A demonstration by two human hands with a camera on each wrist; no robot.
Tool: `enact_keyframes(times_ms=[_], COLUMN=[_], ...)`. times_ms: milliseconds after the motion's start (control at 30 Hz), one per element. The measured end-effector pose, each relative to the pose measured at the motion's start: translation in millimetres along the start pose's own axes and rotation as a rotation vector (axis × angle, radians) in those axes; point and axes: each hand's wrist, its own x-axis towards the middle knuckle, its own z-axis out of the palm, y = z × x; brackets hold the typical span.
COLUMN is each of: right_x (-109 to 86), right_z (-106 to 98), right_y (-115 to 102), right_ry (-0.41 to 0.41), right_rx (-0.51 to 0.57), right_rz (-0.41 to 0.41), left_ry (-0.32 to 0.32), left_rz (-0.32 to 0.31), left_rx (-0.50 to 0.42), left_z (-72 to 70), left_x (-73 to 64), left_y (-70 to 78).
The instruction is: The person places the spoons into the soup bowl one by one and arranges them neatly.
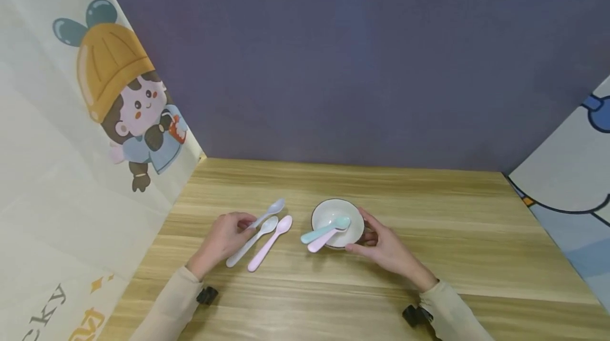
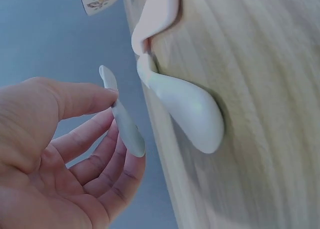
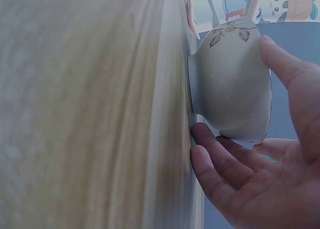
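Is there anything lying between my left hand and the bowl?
Yes: the white spoon and pink spoon lie on the table between your left hand and the bowl, where the mint spoon and lilac-pink spoon overhang its near-left rim.

L hand (image 1: 227, 238) pinches, R hand (image 1: 388, 249) cups w/ palm facing L.

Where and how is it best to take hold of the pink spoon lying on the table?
Pinch the pink spoon across the middle of its handle, probably best from above and from the person's side. The handle is long and slim, its end pointing toward the person. The white spoon lies close on its left, leaving less room there.
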Motion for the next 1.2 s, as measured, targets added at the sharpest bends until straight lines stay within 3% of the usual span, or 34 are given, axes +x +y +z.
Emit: enact_keyframes(times_ms=[1200], right_x=[-0.4], right_z=[0.8], right_y=[2.1], right_ry=[0.007], right_rx=[-0.006], right_rz=[0.003], left_ry=[-0.053], left_rz=[0.064], left_rx=[-0.031], left_z=[0.3], left_x=[-9.1], left_y=[38.2])
